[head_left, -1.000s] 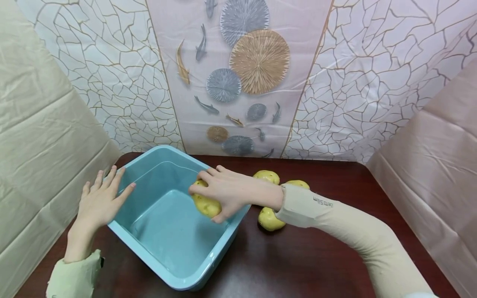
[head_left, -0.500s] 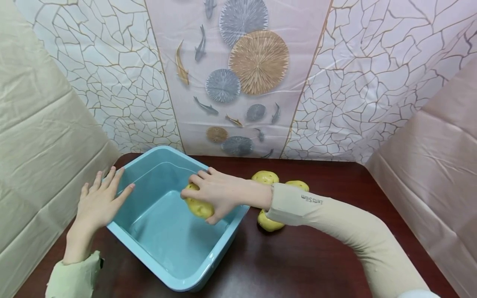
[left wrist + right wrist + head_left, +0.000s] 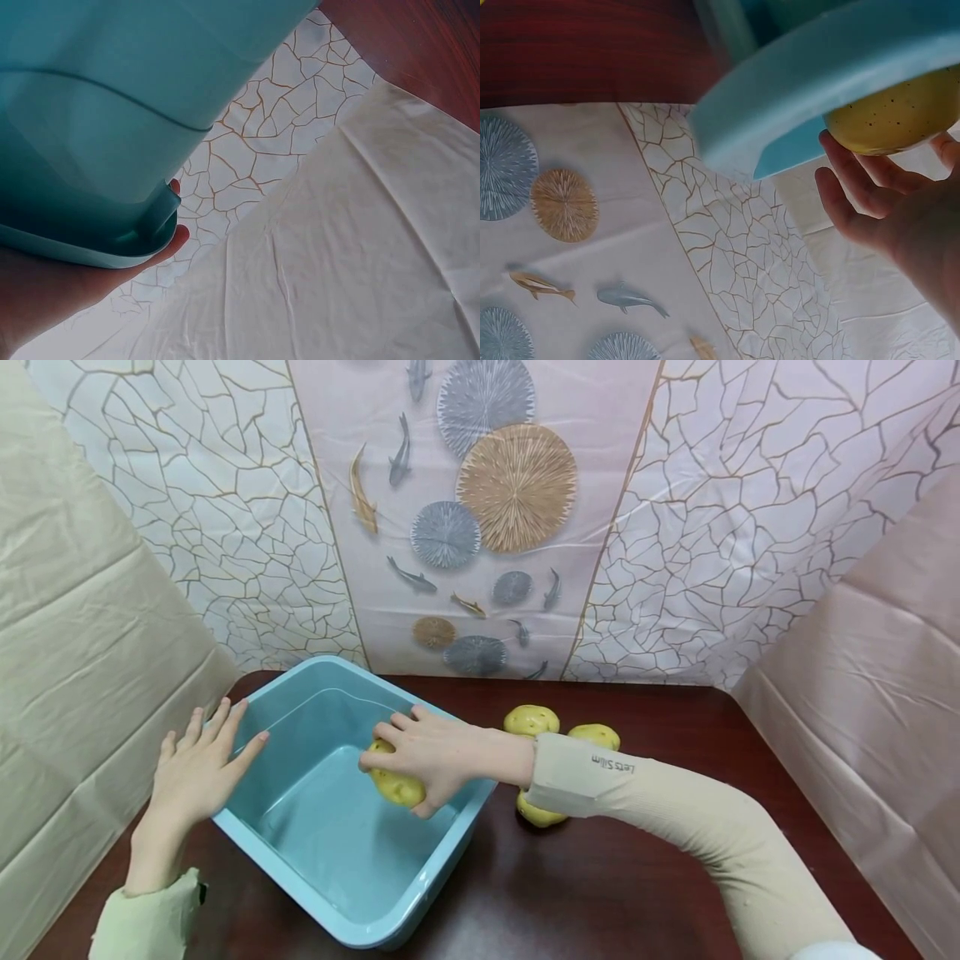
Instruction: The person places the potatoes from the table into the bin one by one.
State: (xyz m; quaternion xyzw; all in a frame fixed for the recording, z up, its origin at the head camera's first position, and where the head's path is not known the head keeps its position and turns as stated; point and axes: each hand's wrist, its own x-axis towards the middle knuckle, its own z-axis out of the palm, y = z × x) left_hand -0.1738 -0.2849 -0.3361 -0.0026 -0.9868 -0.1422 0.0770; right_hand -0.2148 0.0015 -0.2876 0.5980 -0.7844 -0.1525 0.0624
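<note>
My right hand (image 3: 442,756) grips a yellow potato (image 3: 397,787) from above, inside the outline of a blue plastic basin (image 3: 337,852). In the right wrist view, curled fingers (image 3: 855,176) hold the potato (image 3: 900,112) just past the basin's rim (image 3: 802,97). My left hand (image 3: 193,777) lies on the basin's left rim with its fingers spread and straight. Seen from the left wrist, that hand (image 3: 71,289) is against the rim's outer edge, partly hidden by the basin (image 3: 97,150). The basin's visible floor is bare.
Right of the basin, three more potatoes sit on the dark red table (image 3: 637,877): one at the back (image 3: 532,719), another potato (image 3: 595,735) beside it, and a nearer potato (image 3: 538,810) partly under my right sleeve (image 3: 660,793). Patterned cloth (image 3: 480,610) hangs behind.
My right hand has moved left with the potato, farther in over the basin, and slightly lower. My left hand has stayed on the rim.
</note>
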